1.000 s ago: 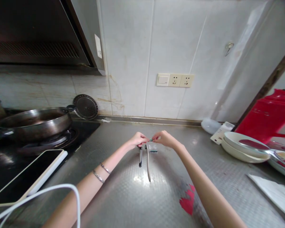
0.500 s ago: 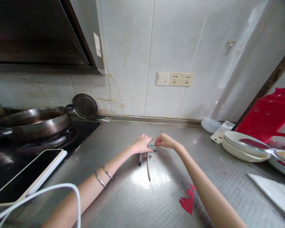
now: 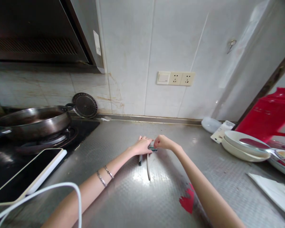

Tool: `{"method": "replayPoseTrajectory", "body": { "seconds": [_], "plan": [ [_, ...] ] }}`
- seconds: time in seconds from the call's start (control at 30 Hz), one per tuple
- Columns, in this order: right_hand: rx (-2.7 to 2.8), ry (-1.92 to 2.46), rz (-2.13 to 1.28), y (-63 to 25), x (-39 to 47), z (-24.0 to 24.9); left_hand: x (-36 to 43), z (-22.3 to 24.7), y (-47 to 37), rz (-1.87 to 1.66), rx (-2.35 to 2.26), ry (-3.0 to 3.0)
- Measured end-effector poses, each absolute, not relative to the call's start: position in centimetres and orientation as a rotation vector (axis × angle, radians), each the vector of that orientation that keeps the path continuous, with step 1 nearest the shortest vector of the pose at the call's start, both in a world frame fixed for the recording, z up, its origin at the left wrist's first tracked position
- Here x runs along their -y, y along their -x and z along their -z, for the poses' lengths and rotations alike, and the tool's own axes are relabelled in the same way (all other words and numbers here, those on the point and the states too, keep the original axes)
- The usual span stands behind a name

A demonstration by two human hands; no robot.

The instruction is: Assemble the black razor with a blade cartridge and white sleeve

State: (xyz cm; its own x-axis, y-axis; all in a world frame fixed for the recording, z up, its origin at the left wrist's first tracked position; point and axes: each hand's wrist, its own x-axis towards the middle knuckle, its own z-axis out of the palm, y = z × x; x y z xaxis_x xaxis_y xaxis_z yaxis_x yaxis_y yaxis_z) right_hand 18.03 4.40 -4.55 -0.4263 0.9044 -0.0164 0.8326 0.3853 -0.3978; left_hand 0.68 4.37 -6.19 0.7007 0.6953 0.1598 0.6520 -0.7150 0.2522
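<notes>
My left hand (image 3: 143, 146) rests low over the steel counter, fingers curled over the upper end of a thin grey cord-like strip (image 3: 148, 169). The strip's lower end lies bent on the metal. A short dark, slim piece with a handle-like end (image 3: 140, 161) pokes out from under the same hand. Close on its right, my right hand (image 3: 162, 142) is closed in a pinch. Between the two hands shows a small green and dark slender piece (image 3: 153, 148). The right fingertips are by its end, and what they pinch is too small to make out.
A steel pan (image 3: 35, 122) sits on the stove at left, near a phone-like device (image 3: 30, 177) and a white cable (image 3: 68, 184). A red scrap (image 3: 188, 199) lies front right. Bowls (image 3: 245, 148), a red thermos (image 3: 267, 114) and white paper (image 3: 273, 193) stand right.
My right hand has shifted slightly left and down toward the green piece, which now sits a little lower. My left hand has stayed almost in place over the strip.
</notes>
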Motion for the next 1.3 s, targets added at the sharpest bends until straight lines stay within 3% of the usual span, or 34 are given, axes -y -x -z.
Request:
{"method": "replayPoseTrajectory", "body": {
  "seconds": [0.43,0.83,1.1,1.3],
  "plan": [
    [2.378,1.53,-0.485,-18.6,-4.5,4.2,-4.6,5.4,-0.4,-0.427,-1.097,-2.697],
    [2.336,1.733,-0.707,-13.3,-1.0,1.2,-3.1,-2.9,3.8,-1.009,-1.107,-2.364],
    [2.453,2.049,-0.529,-7.7,1.3,2.1,-2.4,-0.9,6.7,-0.835,-1.206,-2.217],
    [2.511,2.037,-0.606,-6.6,0.5,3.4,-1.0,0.6,7.6,-0.736,-1.273,-2.162]
  ]
}}
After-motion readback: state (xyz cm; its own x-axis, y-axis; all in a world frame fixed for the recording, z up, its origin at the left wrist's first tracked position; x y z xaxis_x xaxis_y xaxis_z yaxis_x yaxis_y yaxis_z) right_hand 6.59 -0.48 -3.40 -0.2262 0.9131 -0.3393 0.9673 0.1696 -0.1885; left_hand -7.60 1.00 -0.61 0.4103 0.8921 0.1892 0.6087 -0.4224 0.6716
